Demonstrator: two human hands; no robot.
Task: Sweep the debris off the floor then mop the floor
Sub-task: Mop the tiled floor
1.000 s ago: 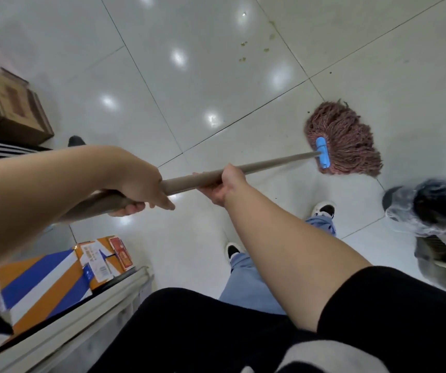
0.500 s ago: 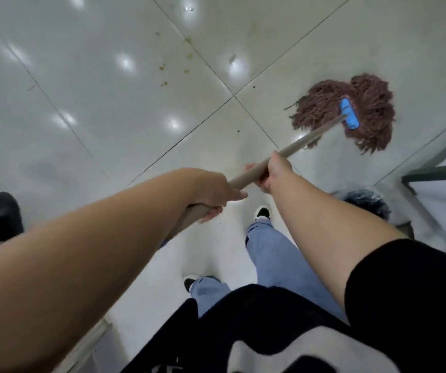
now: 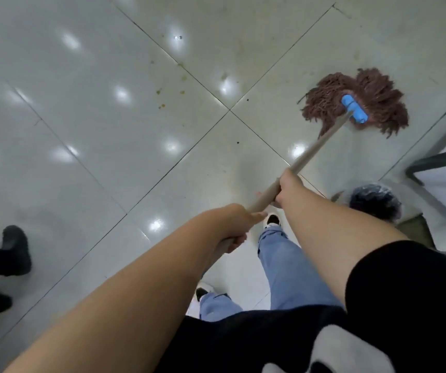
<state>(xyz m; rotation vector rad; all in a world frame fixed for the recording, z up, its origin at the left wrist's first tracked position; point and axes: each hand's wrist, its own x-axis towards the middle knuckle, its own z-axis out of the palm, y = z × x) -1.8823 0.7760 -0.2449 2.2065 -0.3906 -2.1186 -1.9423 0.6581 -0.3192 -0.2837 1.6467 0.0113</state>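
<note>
A mop with a reddish-brown string head (image 3: 372,90) and a blue clamp (image 3: 354,109) lies flat on the glossy white tiled floor (image 3: 95,130) at the upper right. Its pale wooden handle (image 3: 316,152) runs down and left to me. My right hand (image 3: 288,188) grips the handle farther along, toward the head. My left hand (image 3: 234,224) grips the handle lower down, near its end. Small yellowish-brown debris spots (image 3: 162,98) lie on the tiles left of the mop head, near the tile joint crossing.
A bin lined with a clear plastic bag (image 3: 375,201) stands at the right, beside a metal-framed panel (image 3: 437,162). Another person's dark shoes (image 3: 14,249) stand at the left edge. My feet in jeans (image 3: 278,254) are below the hands.
My view has swung left to right across the floor. The mop head has shifted toward the upper right, the handle now steeper. The cardboard boxes at the left have dropped out of view.
</note>
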